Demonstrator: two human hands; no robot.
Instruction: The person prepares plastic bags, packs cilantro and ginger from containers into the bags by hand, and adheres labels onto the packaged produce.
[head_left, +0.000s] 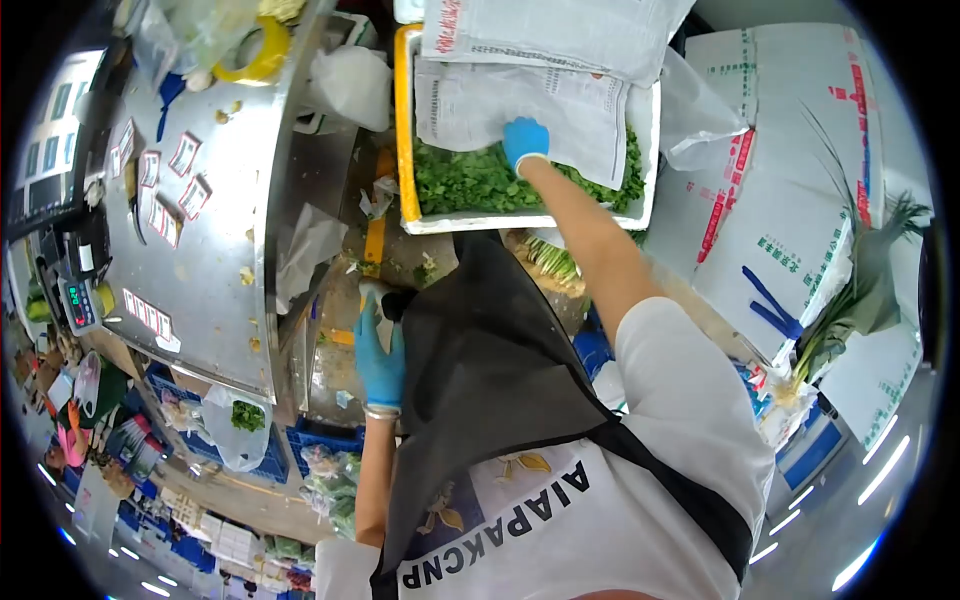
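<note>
Here's the printed paper sheet [475, 105], spread over the leafy greens [465, 182] inside the white foam box [530, 222], with greens showing along its lower and right edges. The right hand [525, 140], in a blue glove, is right on the sheet's lower edge, so the paper lies directly under and beyond the fingers; they look bunched, but whether they pinch it, I can't tell. More printed paper [560, 35] overlaps at the far side. The left hand [380, 355], gloved too, is down beside the dark apron [480, 350], well apart from the sheet, fingers close together, grip unclear. Pale-stemmed vegetables [550, 262] sit just below the box, a clear plastic bag [698, 115] hangs at its right, and the metal table [215, 260] stands left, bearing yellow tape [273, 55].
</note>
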